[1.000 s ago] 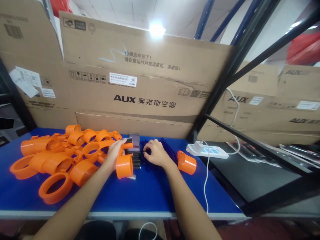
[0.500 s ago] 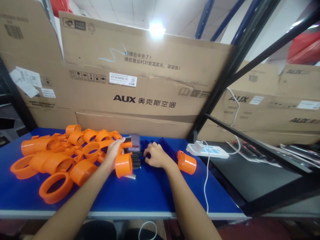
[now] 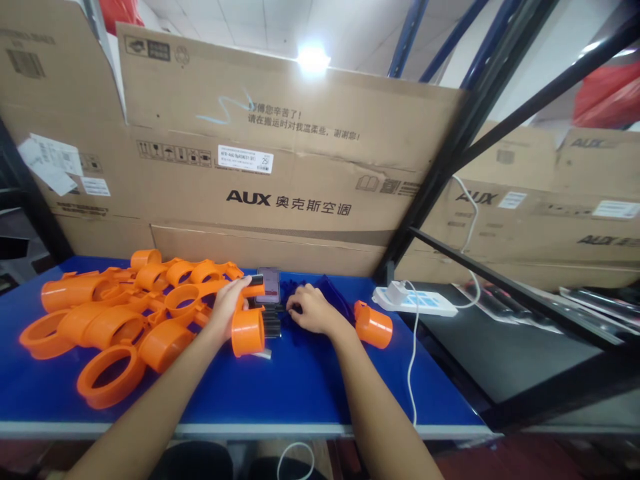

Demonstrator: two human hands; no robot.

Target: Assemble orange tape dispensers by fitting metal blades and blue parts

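Reaching forward over the blue counter point(image 3: 300, 387), both hands work at its far middle part. The left hand point(image 3: 227, 307) lies on an orange plastic part point(image 3: 249, 331), a short tube with an open round end that faces the camera; the fingers are curled over its top and the thumb side touches it, so the hand has hold of this part. The left fingertips reach up to a black strip just in front of a phone point(image 3: 269, 285), which lies flat on the counter close to the cardboard wall. A small black brush-like block point(image 3: 271, 324) stands just beside the orange tube, between the two hands.

The right hand point(image 3: 313, 310) rests on a pile of dark blue pieces point(image 3: 333, 293), with the fingers bent and pinched together at the left edge of the pile. I cannot tell if it really grips one piece or only touches it, because the pieces are dark and small.

To the right of this hand, one more orange cup point(image 3: 373, 325) lies on its side, apart from the others. On the left side of the counter a big heap of orange rings and tubes point(image 3: 125, 313) is spread out. Behind everything stands a large cardboard box point(image 3: 280, 173) with printed letters, and a white power strip point(image 3: 417, 301) with a cable lies at the right.
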